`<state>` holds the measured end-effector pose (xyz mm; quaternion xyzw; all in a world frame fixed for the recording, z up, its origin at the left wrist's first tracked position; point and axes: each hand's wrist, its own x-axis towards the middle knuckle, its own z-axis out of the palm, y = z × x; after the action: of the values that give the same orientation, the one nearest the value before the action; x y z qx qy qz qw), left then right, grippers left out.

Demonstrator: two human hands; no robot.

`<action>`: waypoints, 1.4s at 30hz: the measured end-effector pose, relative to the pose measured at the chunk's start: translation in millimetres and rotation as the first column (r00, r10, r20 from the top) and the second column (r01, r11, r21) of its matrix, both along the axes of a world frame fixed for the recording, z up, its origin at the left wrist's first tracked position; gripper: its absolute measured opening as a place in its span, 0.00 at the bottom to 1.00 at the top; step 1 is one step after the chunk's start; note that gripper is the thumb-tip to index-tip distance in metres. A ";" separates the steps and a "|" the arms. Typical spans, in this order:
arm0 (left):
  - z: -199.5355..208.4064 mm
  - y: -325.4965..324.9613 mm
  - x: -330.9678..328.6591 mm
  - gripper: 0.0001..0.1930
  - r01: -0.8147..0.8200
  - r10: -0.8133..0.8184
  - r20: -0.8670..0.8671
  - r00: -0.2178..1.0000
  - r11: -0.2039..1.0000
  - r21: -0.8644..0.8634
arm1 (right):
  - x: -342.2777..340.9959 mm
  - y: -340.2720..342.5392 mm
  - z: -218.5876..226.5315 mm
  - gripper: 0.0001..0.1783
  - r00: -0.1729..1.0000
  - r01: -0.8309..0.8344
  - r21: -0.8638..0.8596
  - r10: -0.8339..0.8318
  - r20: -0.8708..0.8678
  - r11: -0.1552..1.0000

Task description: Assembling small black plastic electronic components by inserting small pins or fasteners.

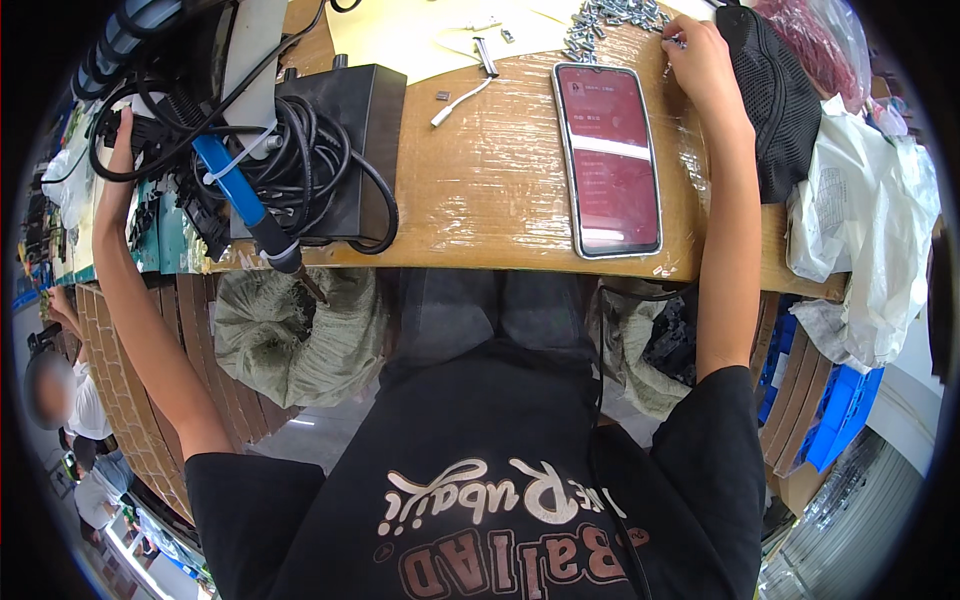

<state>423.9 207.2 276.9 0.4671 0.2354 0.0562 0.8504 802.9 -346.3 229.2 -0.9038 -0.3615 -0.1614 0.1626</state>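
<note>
At the far right of the table, my right hand (700,58) is closed, thumb and fingers pinched around a small metal piece (677,42). Just left of it lies a pile of small silvery metal parts (605,25). My left hand (122,135) reaches far to the left among small black plastic parts (150,132). Black cables cross in front of it, and its fingers are mostly hidden. Between my arms, a phone (612,160) in a clear case lies face up, its screen lit red.
A black box (372,115) carries coiled black cable (318,165) and a blue-handled tool (228,180) pointing down past the table edge. A white-tipped short cable (465,103) lies beside yellow paper (420,40). To the right are a black mesh bag (768,105) and white plastic bags (850,200).
</note>
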 end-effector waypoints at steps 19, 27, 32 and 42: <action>-12.3 -300.3 -92.2 0.30 -0.004 0.180 0.721 0.669 0.971 -0.239 | -30.8 16.0 11.0 0.05 0.959 0.134 -0.414 -0.012 0.285 0.900; -48.5 -452.3 -66.0 0.40 0.283 -0.121 0.267 0.956 0.616 -0.736 | -16.0 14.4 20.4 0.10 0.973 0.157 -0.317 -0.091 0.211 0.935; -52.6 -453.1 -42.6 0.35 0.347 -0.229 0.262 0.937 0.686 -0.639 | -72.5 -5.2 50.2 0.07 0.992 0.096 0.201 -0.110 0.062 0.975; -42.3 -449.0 -25.3 0.20 0.284 -0.192 0.216 0.957 0.767 -0.575 | -216.3 -36.1 54.7 0.06 0.845 0.247 0.728 0.226 -0.485 0.640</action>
<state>398.7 -241.8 234.6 0.1942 0.1178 -0.0962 0.9691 586.6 -382.4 283.9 -0.7568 -0.1924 -0.0414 0.6234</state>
